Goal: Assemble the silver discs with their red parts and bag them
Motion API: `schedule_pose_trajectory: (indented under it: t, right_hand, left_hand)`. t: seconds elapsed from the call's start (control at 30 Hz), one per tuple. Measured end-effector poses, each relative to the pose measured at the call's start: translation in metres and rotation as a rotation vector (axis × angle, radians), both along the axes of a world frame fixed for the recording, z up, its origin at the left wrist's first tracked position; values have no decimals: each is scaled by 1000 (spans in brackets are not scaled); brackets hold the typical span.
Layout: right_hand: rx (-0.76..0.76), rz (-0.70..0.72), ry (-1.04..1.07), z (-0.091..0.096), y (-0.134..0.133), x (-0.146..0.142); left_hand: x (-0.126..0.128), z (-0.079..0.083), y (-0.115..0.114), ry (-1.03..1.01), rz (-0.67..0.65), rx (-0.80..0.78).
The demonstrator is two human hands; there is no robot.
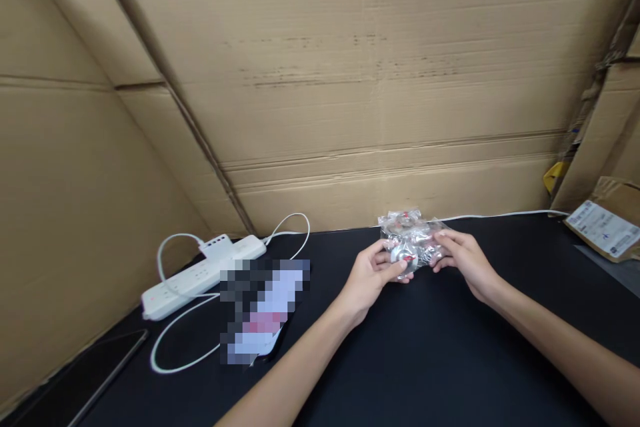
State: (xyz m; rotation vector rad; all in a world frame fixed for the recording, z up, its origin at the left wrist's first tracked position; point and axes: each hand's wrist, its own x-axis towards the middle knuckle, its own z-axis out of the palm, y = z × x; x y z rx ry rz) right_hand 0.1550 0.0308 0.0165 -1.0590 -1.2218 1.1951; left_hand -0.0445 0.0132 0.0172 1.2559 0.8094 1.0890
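My left hand grips a clear plastic packet between thumb and fingers. Inside it shows a round, silvery, disc-like piece with a red mark. On the other side, my right hand has its thumb and fingers closed on the crinkled edge of clear plastic wrapping. More clear packets with red marks lie just behind, against the foot of the cardboard wall. Where one packet ends and another begins is hard to make out.
On the black table, a white power strip with a looping white cable lies left, near a phone with a blurred screen. A dark flat device is at lower left. Cardboard walls enclose the back; a labelled package sits right.
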Motion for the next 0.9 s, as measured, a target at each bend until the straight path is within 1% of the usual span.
schedule_pose_trajectory:
  t: [0.1, 0.13, 0.17, 0.2, 0.23, 0.3, 0.37, 0.4, 0.47, 0.53, 0.67, 0.77, 0.9]
  right_hand:
    - [270, -245, -82, 5, -1, 5]
    - [352, -285, -118, 8, -3, 6]
    - [416, -288, -159, 11, -5, 6]
    - [452, -253, -201, 15, -8, 6]
    - [458, -193, -241, 18, -11, 5]
    - [399, -106, -300, 21, -15, 4]
    - [287, -59, -301, 22, -16, 3]
    - [223, -29, -272, 22, -16, 2]
    - [97, 76, -178, 22, -15, 1]
    - [6, 176, -81, 24, -15, 1]
    - [-111, 256, 52, 22, -18, -1]
    - [-196, 332, 156, 15, -18, -3]
    - [-248, 433, 285, 5, -20, -10]
  left_hand:
    - [-3, 1, 3, 0, 31, 32]
    - [-3, 2, 3, 4, 49, 53]
    - [-3, 2, 4, 11, 67, 76]
    - [-3, 3, 4, 20, 87, 97]
    - [-3, 4, 4, 30, 109, 115]
    - [-2, 6, 3, 48, 146, 136]
    - [-1, 7, 3, 56, 158, 147]
    - [-1, 7, 3, 60, 155, 154]
    - [-1, 7, 4, 79, 135, 174]
    - [-2, 6, 5, 110, 117, 195]
    - [-5, 8, 5, 160, 91, 223]
    - [-5, 13, 2, 195, 83, 247]
    - [-4, 15, -3, 252, 100, 273]
